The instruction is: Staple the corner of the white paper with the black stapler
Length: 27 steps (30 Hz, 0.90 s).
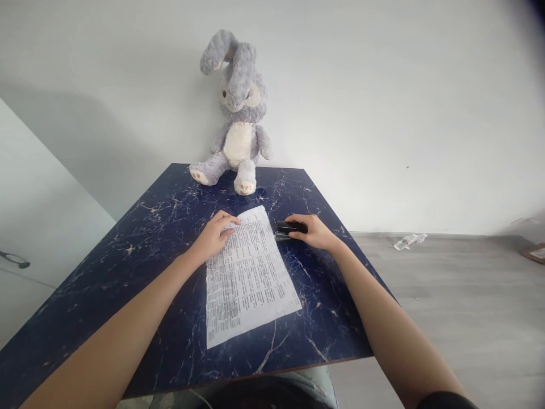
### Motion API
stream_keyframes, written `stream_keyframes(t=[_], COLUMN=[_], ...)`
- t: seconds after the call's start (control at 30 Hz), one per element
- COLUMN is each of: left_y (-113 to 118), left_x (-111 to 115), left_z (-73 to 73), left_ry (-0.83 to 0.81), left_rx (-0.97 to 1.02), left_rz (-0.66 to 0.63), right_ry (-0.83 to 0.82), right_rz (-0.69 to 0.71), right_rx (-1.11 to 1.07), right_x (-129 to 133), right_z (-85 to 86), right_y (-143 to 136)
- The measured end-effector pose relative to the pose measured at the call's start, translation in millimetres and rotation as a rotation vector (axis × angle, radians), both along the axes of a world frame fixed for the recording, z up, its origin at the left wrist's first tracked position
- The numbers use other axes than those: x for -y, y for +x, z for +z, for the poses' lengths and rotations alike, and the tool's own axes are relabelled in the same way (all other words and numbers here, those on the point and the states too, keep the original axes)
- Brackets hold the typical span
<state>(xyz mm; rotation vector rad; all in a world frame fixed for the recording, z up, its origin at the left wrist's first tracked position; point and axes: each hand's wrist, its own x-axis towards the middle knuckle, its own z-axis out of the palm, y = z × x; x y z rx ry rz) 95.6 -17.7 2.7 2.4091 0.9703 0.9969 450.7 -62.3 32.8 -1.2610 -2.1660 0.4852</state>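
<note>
Printed paper (255,272) lies on the dark blue marbled table in front of me, turned a little askew. My left hand (218,234) is closed on the paper's upper left edge, thumb on top. Whether it is one sheet or more I cannot tell. A black stapler (290,228) is in my right hand (313,232), thumb on the near side and fingers over the top. Its front end points left and sits beside the paper's upper right edge. Whether the two touch is unclear.
A grey plush rabbit (238,113) sits at the table's far edge against the white wall. The table (170,335) narrows away from me. On the wooden floor to the right lies a clear plastic bottle (409,241). A dark cable-like object (16,260) shows at far left.
</note>
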Motion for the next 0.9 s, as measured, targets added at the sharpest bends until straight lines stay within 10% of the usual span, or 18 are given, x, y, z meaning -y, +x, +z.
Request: stream_keyframes(t=[0.3,0.5,0.9], left_y=[4,22,32], left_x=[6,30,41], left_z=[-7.4,-4.8,0.2], left_ry=[0.039,-0.099,-0.089], left_rx=[-0.271,-0.445,-0.604], left_rz=[0.065,-0.202,-0.243], right_ry=[-0.147,-0.157,-0.219], right_rz=[0.201,0.234,0.32], right_rx=[0.032,0.054,0.108], right_x=[5,9,20], right_z=[8.5,13.2,24.0], right_y=[-4,-10,-32])
